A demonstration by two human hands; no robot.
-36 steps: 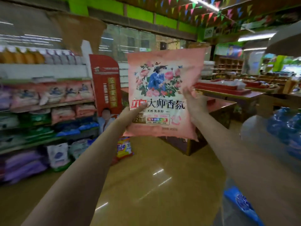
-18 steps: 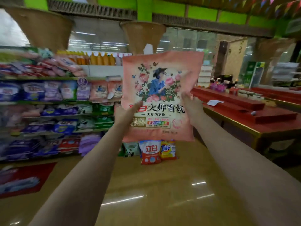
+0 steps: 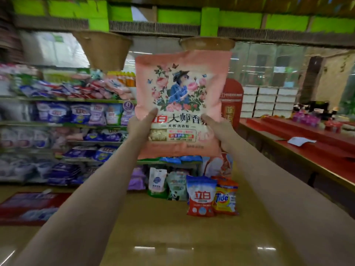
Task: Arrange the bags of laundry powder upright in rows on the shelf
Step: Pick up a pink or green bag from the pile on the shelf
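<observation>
The pink bag of laundry powder (image 3: 182, 104) is held upright in the air at arm's length, in front of the shelves (image 3: 63, 123). The left hand (image 3: 141, 126) and right hand (image 3: 218, 129) pinch its lower sides, thumbs on the front; the other fingers are hidden behind it. The shelved bags are blurred. Since half a second ago, the view has swung left, and the floor bags (image 3: 211, 196) now sit lower right of centre.
</observation>
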